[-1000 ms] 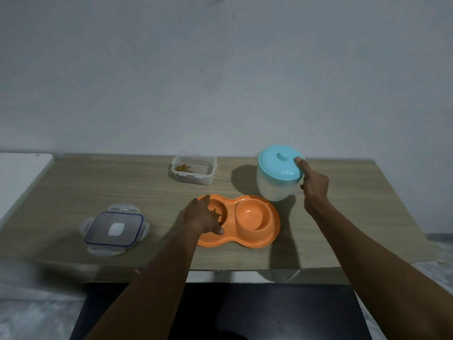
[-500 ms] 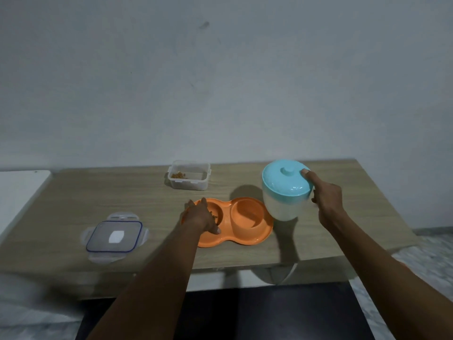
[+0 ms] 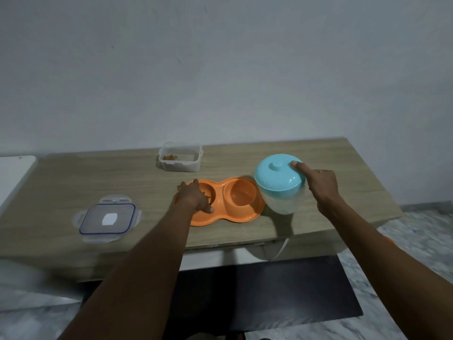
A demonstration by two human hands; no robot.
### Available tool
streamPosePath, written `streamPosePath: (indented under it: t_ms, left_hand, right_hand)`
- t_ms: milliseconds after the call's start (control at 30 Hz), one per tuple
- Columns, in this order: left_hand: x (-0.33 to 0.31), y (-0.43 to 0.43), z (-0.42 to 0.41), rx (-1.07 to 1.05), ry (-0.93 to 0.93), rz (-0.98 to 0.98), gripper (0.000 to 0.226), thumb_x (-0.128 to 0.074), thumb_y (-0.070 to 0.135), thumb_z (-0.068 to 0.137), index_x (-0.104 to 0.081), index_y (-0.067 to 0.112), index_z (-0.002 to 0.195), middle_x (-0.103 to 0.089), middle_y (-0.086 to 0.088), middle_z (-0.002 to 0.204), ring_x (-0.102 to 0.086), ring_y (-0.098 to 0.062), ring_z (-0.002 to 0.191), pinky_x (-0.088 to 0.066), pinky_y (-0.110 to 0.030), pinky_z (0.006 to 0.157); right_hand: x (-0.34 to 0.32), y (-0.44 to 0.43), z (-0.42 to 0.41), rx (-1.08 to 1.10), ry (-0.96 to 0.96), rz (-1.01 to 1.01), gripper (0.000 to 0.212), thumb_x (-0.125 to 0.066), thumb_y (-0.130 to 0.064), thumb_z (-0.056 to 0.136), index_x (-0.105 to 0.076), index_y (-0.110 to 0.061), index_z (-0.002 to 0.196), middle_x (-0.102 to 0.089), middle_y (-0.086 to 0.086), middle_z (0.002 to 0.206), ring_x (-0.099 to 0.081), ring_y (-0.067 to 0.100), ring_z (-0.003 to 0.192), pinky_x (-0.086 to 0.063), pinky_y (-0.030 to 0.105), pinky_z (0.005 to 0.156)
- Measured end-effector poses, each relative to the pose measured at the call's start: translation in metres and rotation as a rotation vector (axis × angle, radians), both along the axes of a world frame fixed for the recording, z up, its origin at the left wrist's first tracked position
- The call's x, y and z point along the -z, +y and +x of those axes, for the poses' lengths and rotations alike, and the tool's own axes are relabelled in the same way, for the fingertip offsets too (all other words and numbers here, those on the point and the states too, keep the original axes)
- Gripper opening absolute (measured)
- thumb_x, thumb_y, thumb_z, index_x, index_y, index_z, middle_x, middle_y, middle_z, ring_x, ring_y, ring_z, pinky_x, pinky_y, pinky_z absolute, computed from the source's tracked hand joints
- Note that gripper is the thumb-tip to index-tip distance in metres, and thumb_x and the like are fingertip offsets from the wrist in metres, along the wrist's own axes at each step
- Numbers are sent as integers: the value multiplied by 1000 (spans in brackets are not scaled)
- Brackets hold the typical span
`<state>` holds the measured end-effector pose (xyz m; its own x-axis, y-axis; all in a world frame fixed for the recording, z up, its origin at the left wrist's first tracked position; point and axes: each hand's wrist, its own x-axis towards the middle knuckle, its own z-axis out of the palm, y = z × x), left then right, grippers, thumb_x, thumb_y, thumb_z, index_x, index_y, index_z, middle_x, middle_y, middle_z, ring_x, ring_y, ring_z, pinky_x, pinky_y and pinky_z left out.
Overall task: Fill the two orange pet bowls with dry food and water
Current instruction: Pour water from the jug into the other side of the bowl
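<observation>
The orange double pet bowl [image 3: 245,217] sits mid-table. Its left well holds some brown dry food [image 3: 208,195]; the right well [image 3: 241,196] looks dry. My left hand [image 3: 193,197] lies over the left well's rim, thumb on the front edge, holding the bowl. My right hand [image 3: 318,184] grips a translucent white jug [image 3: 282,202] with a light blue lid [image 3: 277,175], thumb pressed on the lid. The jug hangs just above the table, tilted slightly left, touching or nearly touching the bowl's right end.
A clear food container [image 3: 180,163] with a few pieces of dry food stands at the back of the wooden table [image 3: 73,177]. Its blue-sealed lid [image 3: 107,218] lies front left. A white surface [image 3: 12,177] adjoins the table's left. A dark mat [image 3: 269,290] covers the floor below.
My right hand has carried the jug from behind the bowl to its right end and closer to me. My left hand has stayed on the left well.
</observation>
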<state>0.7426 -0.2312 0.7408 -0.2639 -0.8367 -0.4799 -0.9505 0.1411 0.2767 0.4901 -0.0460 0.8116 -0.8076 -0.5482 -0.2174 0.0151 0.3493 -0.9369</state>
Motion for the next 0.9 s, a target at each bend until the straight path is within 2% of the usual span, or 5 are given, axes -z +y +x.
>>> streamPosePath:
  t_ms: [133, 233, 333, 600, 900]
  left_hand:
    - [2, -1, 0, -4, 6, 11, 132, -91, 37, 59, -4, 16, 156, -5, -17, 163, 4, -32, 152, -21, -46, 120]
    - [4, -3, 0, -15, 12, 24, 132, -91, 36, 59, -4, 18, 156, -6, -15, 164, 4, -32, 152, -22, -47, 120]
    - [3, -2, 0, -10, 8, 17, 130, -91, 35, 60, -5, 17, 156, -5, -16, 164, 3, -32, 152, -21, -47, 120]
    - [7, -4, 0, -14, 15, 23, 131, -91, 36, 60, -5, 18, 156, -6, -14, 164, 4, -33, 152, -21, -47, 121]
    - [7, -4, -1, -9, 4, 24, 130, -90, 36, 61, -4, 17, 157, -6, -14, 164, 4, -33, 151, -20, -47, 120]
  right_hand:
    - [-1, 1, -1, -47, 50, 50, 88, -85, -65, 51, -63, 16, 76, -59, 13, 68, -54, 24, 67, -40, 40, 64]
    - [-2, 0, -1, -76, 89, 83, 65, -87, -59, 58, -63, 2, 64, -52, 8, 62, -49, 22, 64, -37, 38, 62]
    - [-3, -1, 1, -92, 138, 106, 58, -86, -56, 65, -59, -6, 58, -52, 5, 59, -48, 21, 62, -37, 36, 61]
    - [-4, -2, 2, -103, 167, 133, 62, -85, -61, 60, -64, -3, 66, -47, 8, 61, -43, 20, 62, -33, 36, 59]
    - [-5, 0, 1, -103, 197, 139, 64, -85, -57, 66, -59, 0, 57, -51, 6, 57, -47, 20, 61, -36, 35, 58]
